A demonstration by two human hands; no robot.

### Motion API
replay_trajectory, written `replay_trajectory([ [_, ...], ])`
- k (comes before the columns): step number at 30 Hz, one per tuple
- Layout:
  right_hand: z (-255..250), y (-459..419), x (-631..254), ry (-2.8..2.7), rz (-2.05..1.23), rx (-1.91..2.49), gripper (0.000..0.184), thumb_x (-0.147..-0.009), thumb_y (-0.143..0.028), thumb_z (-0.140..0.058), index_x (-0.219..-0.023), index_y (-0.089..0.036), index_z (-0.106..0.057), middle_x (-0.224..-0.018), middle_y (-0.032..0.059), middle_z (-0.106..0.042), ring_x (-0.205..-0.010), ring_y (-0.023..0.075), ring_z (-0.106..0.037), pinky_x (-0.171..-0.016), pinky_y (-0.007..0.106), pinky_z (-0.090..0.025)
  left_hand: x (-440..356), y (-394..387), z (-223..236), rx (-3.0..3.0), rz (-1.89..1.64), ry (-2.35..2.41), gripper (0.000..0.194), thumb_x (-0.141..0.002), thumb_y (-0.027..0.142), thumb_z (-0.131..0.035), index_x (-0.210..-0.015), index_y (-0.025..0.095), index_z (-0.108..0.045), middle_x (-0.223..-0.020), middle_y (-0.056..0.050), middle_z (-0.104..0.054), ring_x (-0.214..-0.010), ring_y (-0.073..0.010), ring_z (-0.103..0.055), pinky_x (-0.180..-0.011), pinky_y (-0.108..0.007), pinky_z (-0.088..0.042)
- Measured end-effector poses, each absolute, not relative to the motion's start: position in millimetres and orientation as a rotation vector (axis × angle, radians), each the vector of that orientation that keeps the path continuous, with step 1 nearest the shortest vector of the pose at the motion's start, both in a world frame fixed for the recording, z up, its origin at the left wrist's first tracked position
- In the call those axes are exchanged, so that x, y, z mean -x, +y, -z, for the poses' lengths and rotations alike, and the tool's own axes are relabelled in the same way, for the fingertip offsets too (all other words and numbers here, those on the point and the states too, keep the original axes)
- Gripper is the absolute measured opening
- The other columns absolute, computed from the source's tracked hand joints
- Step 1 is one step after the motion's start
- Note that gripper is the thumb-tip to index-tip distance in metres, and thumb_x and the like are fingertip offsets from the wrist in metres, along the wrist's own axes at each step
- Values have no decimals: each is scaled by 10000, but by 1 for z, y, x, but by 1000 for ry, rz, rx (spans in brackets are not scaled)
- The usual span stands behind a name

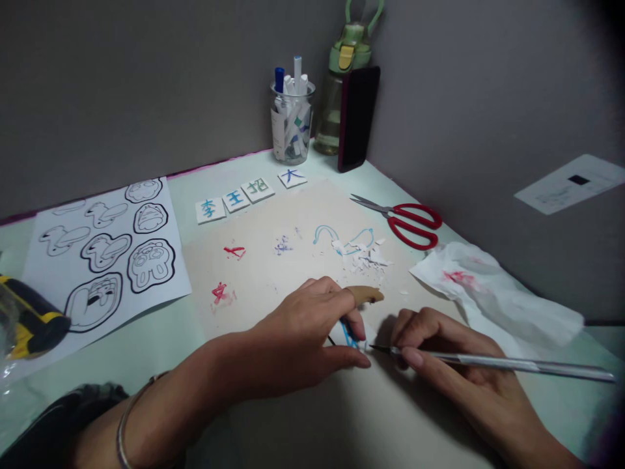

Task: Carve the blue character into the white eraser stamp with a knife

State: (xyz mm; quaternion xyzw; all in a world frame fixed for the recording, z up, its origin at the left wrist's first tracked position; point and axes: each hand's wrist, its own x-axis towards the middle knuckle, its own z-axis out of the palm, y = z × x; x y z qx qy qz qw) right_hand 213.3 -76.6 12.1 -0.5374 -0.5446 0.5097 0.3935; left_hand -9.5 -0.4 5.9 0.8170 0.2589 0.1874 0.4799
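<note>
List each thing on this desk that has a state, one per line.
Left hand: pressing down a small white tile with blue marking.
Right hand: grip shut on a metal carving knife, tip at the tile.
Scissors: blades open, lying flat.
Water bottle: lid shut, upright.
Tissue: crumpled, red-stained.
Jar of pens: upright.

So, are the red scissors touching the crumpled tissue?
Apart. The head view shows bare table between the scissors and the near edge of the tissue; the handles stop short of it.

Scissors, tissue blocking rt side
</note>
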Motion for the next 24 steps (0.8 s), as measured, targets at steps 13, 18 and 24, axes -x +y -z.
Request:
replay_trajectory([
  [13, -8, -75, -222, -1557, -1233, 1294, 198, -972, -314, -635, -791, -234, -638, -754, 14, -644, -723, 170, -593, -637, 289, -475, 9, -2, -9, -1990, -517, 653, 437, -973, 138, -572, -1403, 204, -525, -1033, -35, -713, -1062, -234, -567, -999, -373, -406],
  [18, -5, -73, -224, -1440, -1164, 1266, 191, -941, -326, -681, -777, -231, -660, -716, 8, -631, -684, 164, -577, -600, 277, -453, 20, 8, -20, -1996, -370, 706, 420, -958, 190, -629, -1372, 240, -571, -894, 10, -695, -988, -215, -593, -957, -362, -427],
  [24, -2, -72, -226, -1356, -1088, 1302, 226, -921, -355, -705, -743, -226, -655, -675, 8, -619, -642, 164, -559, -576, 282, -442, 26, 14, -14, -2144, -444, 698, 856, -791, 258, -879, -1512, 247, -419, -1283, -92, -651, -1246, -302, -528, -1076, -440, -419],
])
